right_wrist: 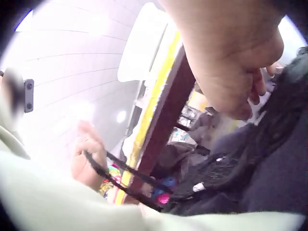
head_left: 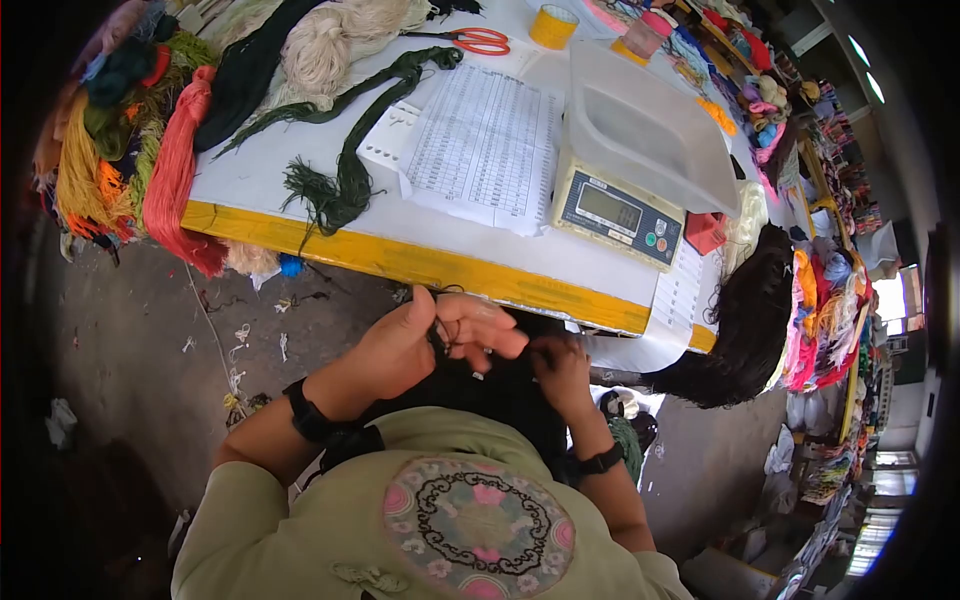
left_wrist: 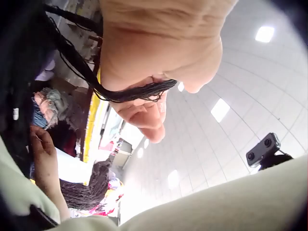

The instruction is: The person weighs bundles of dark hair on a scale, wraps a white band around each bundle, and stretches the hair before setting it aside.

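Black yarn runs in a loop across my left hand, over the palm and between thumb and fingers. The thumb stands apart from the loosely bent fingers. From that hand, two dark strands slant down to a black yarn bundle over the lap, as the right wrist view shows. My right hand is lower and to the right, its curled fingers gripping the dark yarn at the bundle; the fingertips are partly hidden. Both hands are just in front of the table's yellow edge.
On the table, a digital scale with a clear tray stands right of printed sheets. Dark green yarn, orange-handled scissors and a yellow tape roll lie there too. Coloured skeins hang at left, a dark skein at right.
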Demonstrator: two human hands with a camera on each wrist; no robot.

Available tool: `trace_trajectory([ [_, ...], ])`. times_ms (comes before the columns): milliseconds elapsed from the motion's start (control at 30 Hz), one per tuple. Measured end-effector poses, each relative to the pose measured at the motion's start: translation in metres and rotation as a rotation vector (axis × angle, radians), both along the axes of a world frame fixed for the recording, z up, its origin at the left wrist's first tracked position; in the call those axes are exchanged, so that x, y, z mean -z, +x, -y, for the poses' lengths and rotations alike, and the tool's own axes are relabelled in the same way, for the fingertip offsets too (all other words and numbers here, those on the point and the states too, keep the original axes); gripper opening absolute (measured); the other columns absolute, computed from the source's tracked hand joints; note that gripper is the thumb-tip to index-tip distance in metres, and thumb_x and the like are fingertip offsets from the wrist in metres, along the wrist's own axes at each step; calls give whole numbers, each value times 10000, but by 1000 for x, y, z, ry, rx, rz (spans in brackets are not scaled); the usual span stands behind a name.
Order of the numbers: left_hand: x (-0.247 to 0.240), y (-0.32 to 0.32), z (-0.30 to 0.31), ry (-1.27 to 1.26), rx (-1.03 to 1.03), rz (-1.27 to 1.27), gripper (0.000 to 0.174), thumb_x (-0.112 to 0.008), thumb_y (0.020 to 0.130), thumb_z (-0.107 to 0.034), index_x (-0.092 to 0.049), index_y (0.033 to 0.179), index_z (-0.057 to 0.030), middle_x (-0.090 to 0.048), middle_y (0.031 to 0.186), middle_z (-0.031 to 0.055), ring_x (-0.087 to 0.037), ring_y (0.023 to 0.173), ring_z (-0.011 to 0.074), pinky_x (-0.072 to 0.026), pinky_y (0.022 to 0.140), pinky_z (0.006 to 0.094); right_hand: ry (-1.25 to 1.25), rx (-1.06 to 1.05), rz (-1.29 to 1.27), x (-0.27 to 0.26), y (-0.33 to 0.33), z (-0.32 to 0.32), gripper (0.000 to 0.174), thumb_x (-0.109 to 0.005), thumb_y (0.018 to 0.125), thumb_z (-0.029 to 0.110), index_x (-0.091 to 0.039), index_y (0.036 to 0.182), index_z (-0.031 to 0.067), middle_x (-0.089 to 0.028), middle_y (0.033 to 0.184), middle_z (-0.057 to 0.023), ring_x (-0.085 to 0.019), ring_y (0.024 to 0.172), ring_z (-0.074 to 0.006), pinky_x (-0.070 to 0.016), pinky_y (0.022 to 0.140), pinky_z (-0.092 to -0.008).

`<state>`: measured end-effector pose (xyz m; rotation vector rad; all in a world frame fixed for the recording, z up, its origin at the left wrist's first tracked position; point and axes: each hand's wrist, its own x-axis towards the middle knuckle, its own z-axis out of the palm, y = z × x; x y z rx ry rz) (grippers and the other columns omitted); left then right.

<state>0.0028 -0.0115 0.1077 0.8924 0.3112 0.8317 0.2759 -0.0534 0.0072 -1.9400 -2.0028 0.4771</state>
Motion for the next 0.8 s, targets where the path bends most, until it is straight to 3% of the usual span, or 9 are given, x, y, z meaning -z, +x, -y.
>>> trace_trajectory([
  [33, -4, 4, -4, 141, -43, -51, 863, -198, 943, -711, -544, 1255, 15, -582, 1326, 195, -566, 1214, 242, -464, 939, 347, 8, 3, 7, -19, -8, -5, 119, -645, 845, 93, -695, 947, 129, -648, 1046, -90, -598, 1025, -306, -482, 891, -377],
  [67, -7, 2, -9, 260, 11, -119, 827, -186, 977, -668, -520, 1326, 4, -478, 1447, 195, -410, 1382, 291, -308, 1130, 425, -31, -13, -354, -38, -17, -11, 144, -642, 863, 88, -687, 992, 132, -640, 1035, -70, -592, 1007, -263, -471, 898, -352],
  [100, -15, 3, -12, 272, 19, -107, 827, -186, 977, -668, -520, 1326, 4, -478, 1447, 195, -410, 1382, 291, -308, 1130, 425, -66, -31, -712, -53, -24, -14, 170, -638, 881, 82, -678, 1038, 135, -632, 1024, -49, -586, 988, -219, -460, 904, -327],
  [167, -31, 8, -15, 748, -99, -396, 709, -230, 1027, -567, -495, 1386, -17, -458, 1467, 192, -358, 1419, 319, -274, 1150, 448, -324, 30, -1132, -70, -31, -12, 264, -627, 907, 62, -616, 1168, 103, -599, 1048, -10, -568, 940, -139, -459, 885, -287],
  [233, -26, 12, -16, 866, -120, -459, 598, -306, 1046, -477, -505, 1391, -31, -444, 1479, 190, -289, 1455, 331, -235, 1167, 461, -410, -251, -1099, -79, -29, -10, 465, -607, 906, -1, -461, 1341, 77, -573, 1097, -28, -579, 928, -114, -487, 854, -272],
  [333, -18, 21, -14, 800, -100, -367, 515, -377, 1047, -391, -520, 1381, -26, -474, 1465, 161, -255, 1466, 333, -219, 1168, 464, -446, -304, -1225, -106, -45, -3, 607, -585, 901, -44, -327, 1436, 79, -578, 1059, -55, -624, 940, -129, -514, 843, -285],
  [467, -20, 21, -15, 765, -144, -404, 705, -235, 1036, -548, -381, 1469, -11, -391, 1525, 163, -290, 1447, 352, -204, 1174, 453, -369, -269, -1154, -118, -47, -20, 504, -595, 901, -36, -409, 1359, 64, -595, 1031, -39, -608, 777, -93, -512, 735, -248],
  [533, -27, 23, -17, 74, -24, 189, 923, -172, 928, -742, -160, 1559, -69, -264, 1584, 190, -286, 1457, 314, -175, 1194, 429, -300, -157, -1158, -129, -56, -25, 356, -596, 906, -38, -509, 1238, 54, -592, 1067, -10, -541, 713, -53, -473, 672, -210],
  [800, -32, 19, -23, 91, -79, 163, 943, -181, 927, -741, -160, 1558, -41, -234, 1597, 160, -292, 1436, 236, -187, 1171, 388, -63, -293, -920, -159, -83, -42, 323, -709, 843, -11, -547, 1115, 53, -533, 963, -13, -472, 641, -52, -392, 564, -211],
])
